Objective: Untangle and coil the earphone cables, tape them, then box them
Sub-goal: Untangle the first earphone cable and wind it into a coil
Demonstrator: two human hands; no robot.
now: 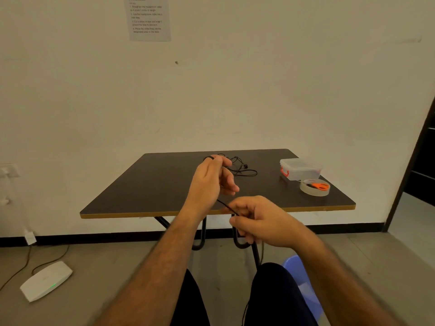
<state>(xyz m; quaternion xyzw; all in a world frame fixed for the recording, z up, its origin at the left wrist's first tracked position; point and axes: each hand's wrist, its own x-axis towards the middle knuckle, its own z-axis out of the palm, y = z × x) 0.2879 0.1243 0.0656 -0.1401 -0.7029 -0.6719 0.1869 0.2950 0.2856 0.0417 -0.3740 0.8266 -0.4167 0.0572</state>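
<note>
A black earphone cable (226, 204) is pinched by the right hand (261, 220). Loops are held around the left hand (211, 177) fingers, above the table (141, 191).

Dim, warm, yellowish indoor light, even and soft, without glare. Faint shadow under the table (146, 184). Motion-blurred forearms and right hand (261, 220). Wide-angle bending at edges; unreadable, soft text on the wall sheet (148, 18).

Both forearms bare, extended forward. Left hand (211, 178) raised, palm facing right, fingers loosely curled, black cable looped over the index fingertip. Right hand (257, 220) lower and nearer, just beside the left wrist, fingers curled, thumb and forefinger pinching the cable.
</note>
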